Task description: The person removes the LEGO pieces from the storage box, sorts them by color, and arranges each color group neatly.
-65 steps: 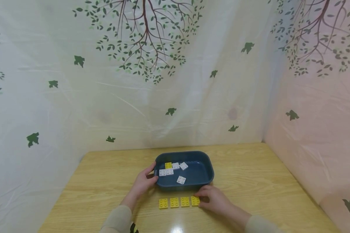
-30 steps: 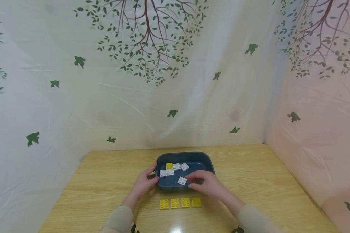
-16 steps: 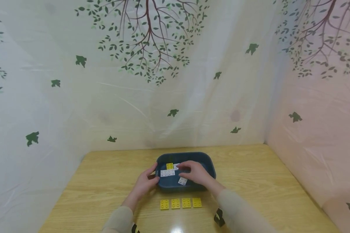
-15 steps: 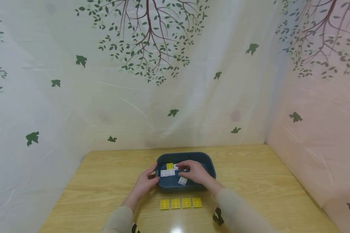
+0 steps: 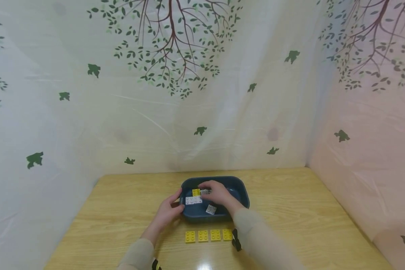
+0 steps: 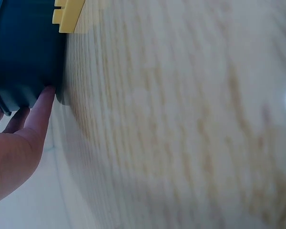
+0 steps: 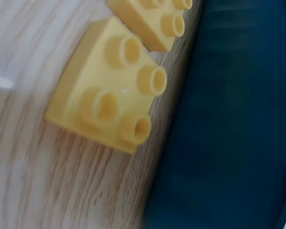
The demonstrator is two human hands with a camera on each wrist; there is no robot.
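Observation:
A dark blue tray (image 5: 237,187) stands on the table, holding one yellow toy brick (image 5: 196,192) and several white ones. My left hand (image 5: 167,210) grips the tray's left end, fingers and thumb at its rim; the left wrist view shows the fingers against the tray wall (image 6: 28,52). My right hand (image 5: 219,194) reaches inside the tray, thumb and forefinger apart, just right of the yellow brick. A white brick (image 5: 204,192) shows between them, partly covered. Two white bricks (image 5: 194,200) sit side by side below it, and another white brick (image 5: 211,209) lies askew nearer the front.
Several yellow bricks (image 5: 203,236) stand in a row on the wooden table (image 5: 121,210), in front of the tray. Two yellow bricks (image 7: 105,86) appear close up in the right wrist view. A patterned curtain (image 5: 138,131) hangs behind the table.
My right hand has left the rightmost yellow brick of the row, entered the tray and moved left over the white bricks toward the yellow one. My left hand stays on the tray.

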